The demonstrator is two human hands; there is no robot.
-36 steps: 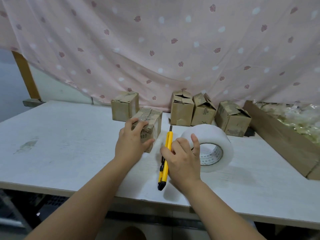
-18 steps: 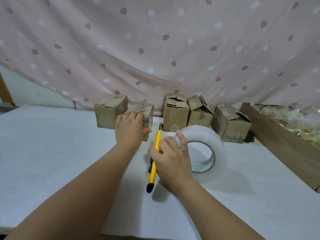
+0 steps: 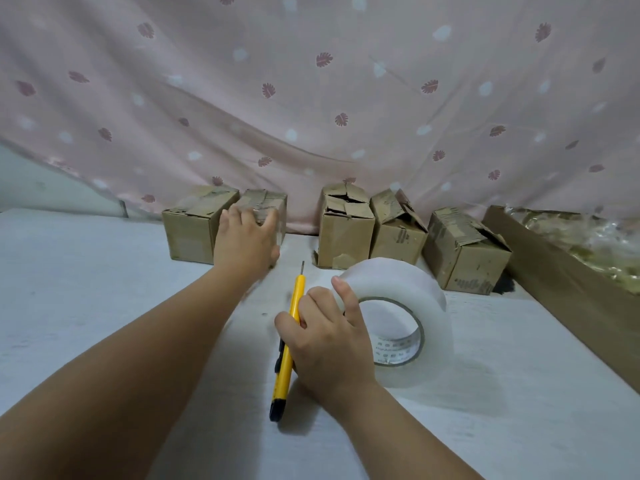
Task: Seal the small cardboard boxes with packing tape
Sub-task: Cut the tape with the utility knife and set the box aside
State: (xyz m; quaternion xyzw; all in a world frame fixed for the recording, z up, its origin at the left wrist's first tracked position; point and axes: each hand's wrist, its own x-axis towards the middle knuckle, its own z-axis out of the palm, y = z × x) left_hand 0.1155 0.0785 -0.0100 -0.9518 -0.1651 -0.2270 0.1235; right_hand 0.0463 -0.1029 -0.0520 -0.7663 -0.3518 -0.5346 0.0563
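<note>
Boxes: five small cardboard boxes stand in a row at the far side of the white table (image 3: pixel 86 306), backed by a pink curtain (image 3: pixel 311 98).
Left pair: the leftmost box (image 3: pixel 194 233) and the second box (image 3: pixel 268 202) stand just beside each other. Both tops carry a glossy film, which I judge to be tape already applied.
Right trio: the third box (image 3: pixel 346 233), fourth box (image 3: pixel 398 237) and fifth box (image 3: pixel 464 261) have ragged flaps sticking up, so I judge them unsealed.
Left hand (image 3: pixel 247 240): it lies on the near face of the second box, fingertips at the top edge. Motion blur hides whether the fingers curl round the box, so I cannot tell the grip.
Right hand (image 3: pixel 329 341): its fingers wrap the yellow utility knife (image 3: pixel 289 355) and its thumb presses the tape roll (image 3: pixel 398 289). The roll stands on edge just right of the hand.
Knife axis: it runs away from the person with a short blade out. The tip points at the gap between the second and third boxes.
Deciding relation: the third box sits straight beyond the roll. The right hand is nearer to it but full. The left hand would have to cross rightward past the blade tip to fetch it.
Right edge: a long cardboard tray (image 3: pixel 554 282) holds plastic-wrapped goods.
</note>
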